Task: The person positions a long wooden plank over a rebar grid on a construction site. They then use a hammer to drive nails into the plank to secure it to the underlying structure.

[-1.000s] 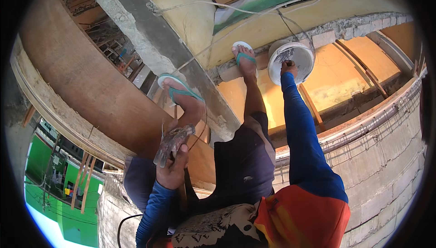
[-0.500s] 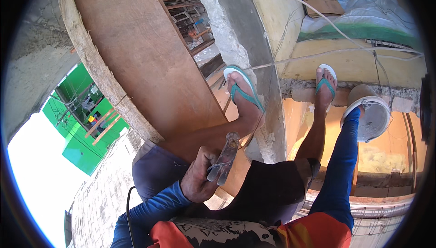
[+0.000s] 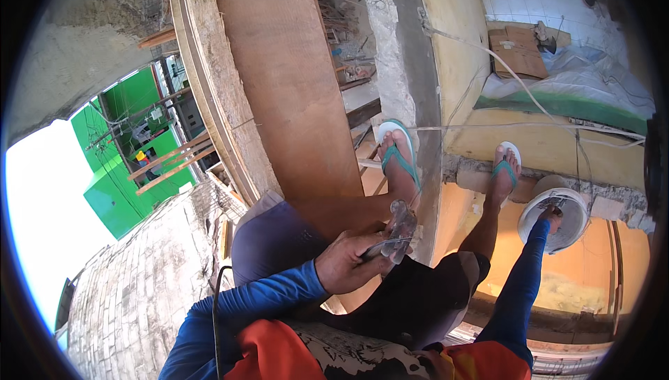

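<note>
My left hand [image 3: 346, 260] is closed around a greyish, see-through, plastic-looking piece [image 3: 398, 232] with rounded lobes at its end, held in front of my lap. Its exact kind is unclear. Far to the right, my right arm in a blue sleeve reaches down to a white bucket [image 3: 575, 221]. My right hand [image 3: 553, 220] is inside the bucket's mouth with its fingers curled. Something dark shows at the fingertips, too small to make out. The bucket's inner wall is smeared grey.
My feet in green-strapped flip-flops rest on a rough concrete beam [image 3: 420, 101] and a broken ledge [image 3: 465, 171]. A brown plywood sheet [image 3: 286, 80] lies to the left. Wires [image 3: 502, 59] cross at the right. Beyond lie a cardboard piece [image 3: 517, 52] and plastic sheeting [image 3: 578, 77].
The view has shifted, and most things sit farther right or lower. My right hand now shows inside the bucket's mouth. The see-through piece has turned in my left hand.
</note>
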`<state>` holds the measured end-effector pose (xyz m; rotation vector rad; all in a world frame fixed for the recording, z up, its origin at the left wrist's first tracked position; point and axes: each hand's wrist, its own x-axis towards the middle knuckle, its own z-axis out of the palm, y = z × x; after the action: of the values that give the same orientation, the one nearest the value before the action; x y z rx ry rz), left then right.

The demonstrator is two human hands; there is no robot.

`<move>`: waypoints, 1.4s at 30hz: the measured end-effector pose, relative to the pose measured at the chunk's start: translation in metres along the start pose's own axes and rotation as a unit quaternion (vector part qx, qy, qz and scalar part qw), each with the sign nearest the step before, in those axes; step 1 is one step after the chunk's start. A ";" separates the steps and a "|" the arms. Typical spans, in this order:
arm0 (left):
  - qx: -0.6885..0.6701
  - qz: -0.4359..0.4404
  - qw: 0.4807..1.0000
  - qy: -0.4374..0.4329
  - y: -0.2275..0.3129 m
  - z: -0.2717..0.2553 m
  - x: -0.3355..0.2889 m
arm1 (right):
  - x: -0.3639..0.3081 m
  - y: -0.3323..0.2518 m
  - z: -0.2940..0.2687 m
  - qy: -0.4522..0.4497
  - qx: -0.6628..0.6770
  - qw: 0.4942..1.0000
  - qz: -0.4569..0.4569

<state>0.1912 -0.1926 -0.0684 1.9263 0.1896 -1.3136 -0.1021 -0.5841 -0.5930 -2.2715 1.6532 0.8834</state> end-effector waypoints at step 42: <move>-0.663 -0.043 0.692 0.282 -0.025 -0.032 -0.044 | -0.524 -0.296 -0.387 -0.550 0.244 0.773 -0.200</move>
<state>0.1815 -0.1419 -0.0390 0.8994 1.1831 -0.2464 0.2006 -0.2467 -0.0388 -1.1839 0.6797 1.1392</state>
